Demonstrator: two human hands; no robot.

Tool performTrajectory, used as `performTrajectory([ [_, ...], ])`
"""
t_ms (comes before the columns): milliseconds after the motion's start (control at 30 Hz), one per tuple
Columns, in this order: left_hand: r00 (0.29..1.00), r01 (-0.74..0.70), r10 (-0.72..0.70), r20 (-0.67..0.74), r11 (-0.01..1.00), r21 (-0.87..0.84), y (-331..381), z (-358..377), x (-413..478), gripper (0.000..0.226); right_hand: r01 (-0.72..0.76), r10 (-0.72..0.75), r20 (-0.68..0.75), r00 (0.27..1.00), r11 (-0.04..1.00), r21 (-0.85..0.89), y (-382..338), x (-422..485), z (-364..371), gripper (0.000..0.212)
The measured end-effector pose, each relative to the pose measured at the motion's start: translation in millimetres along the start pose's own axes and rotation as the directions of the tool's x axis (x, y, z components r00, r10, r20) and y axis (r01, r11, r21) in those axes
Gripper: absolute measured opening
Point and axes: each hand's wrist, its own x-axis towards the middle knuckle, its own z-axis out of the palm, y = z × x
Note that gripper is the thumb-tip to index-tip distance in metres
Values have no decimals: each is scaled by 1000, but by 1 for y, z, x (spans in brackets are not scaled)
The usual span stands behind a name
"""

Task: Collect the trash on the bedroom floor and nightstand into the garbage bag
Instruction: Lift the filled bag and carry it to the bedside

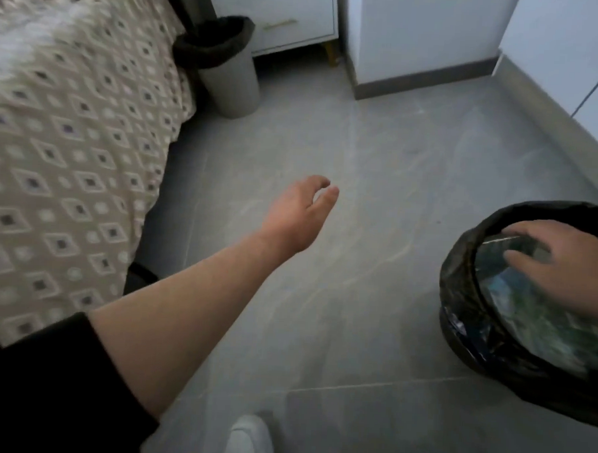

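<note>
Bed (72, 130) lay far left of the bag (457, 288), with a bin (230, 77) up-left of it. Left hand (298, 217) was left of the bag, fingers loosely curled, empty. Right hand (571, 269) was over the bag's mouth, fingers spread; trash (533, 327) lay inside.

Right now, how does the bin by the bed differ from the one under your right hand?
The far bin shows a grey wall below its black liner; the near bin shows only black bag. The far bin's inside is dark; the near bin holds shiny trash. The right hand reaches over the near bin's mouth; no hand is at the far bin. Both are round and lined in black.
</note>
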Motion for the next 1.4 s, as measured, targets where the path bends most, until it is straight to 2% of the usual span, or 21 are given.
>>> performTrajectory([
  [133,987,-112,123,107,988,-101,19,56,14,38,47,-46,6,999,999,-12,-10,14,6,35],
  [233,977,-100,128,168,981,-169,41,98,28,39,33,-32,-21,999,999,33,-1,31,13,37],
  [367,970,-61,120,210,962,-266,86,125,35,34,-137,149,-55,987,974,179,30,39,-5,36],
  [467,957,-13,80,278,972,-236,116,136,30,34,-242,280,-124,952,935,260,55,19,-31,31],
  [500,951,12,59,302,974,-226,124,137,27,33,-272,320,-165,933,927,259,63,10,-37,29],
  [600,929,95,-6,371,970,-223,148,139,17,9,-442,477,-248,843,877,186,86,-20,-52,29],
  [667,908,167,-76,411,968,-189,156,138,12,11,-614,627,-230,744,778,137,100,-38,-57,34],
  [767,879,277,-226,420,959,-63,160,140,14,9,-790,801,-43,596,596,146,114,-51,-61,39],
  [867,827,364,-334,453,931,23,164,143,22,13,-837,830,140,540,512,191,120,-49,-53,35],
  [933,802,335,-326,500,939,74,167,144,27,21,-835,832,161,532,483,265,121,-48,-47,27],
  [1000,789,328,-319,525,941,80,170,142,32,24,-829,840,119,529,482,283,119,-47,-49,22],
  [1133,795,358,-336,505,932,56,185,114,43,19,-804,830,35,557,528,273,104,-40,-80,16],
  [1300,812,397,-357,461,918,11,228,37,42,11,-766,804,-12,595,572,293,62,-39,-153,20],
  [1400,846,360,-324,423,933,-6,271,-26,39,15,-748,796,-49,604,587,309,26,-44,-214,22],
])
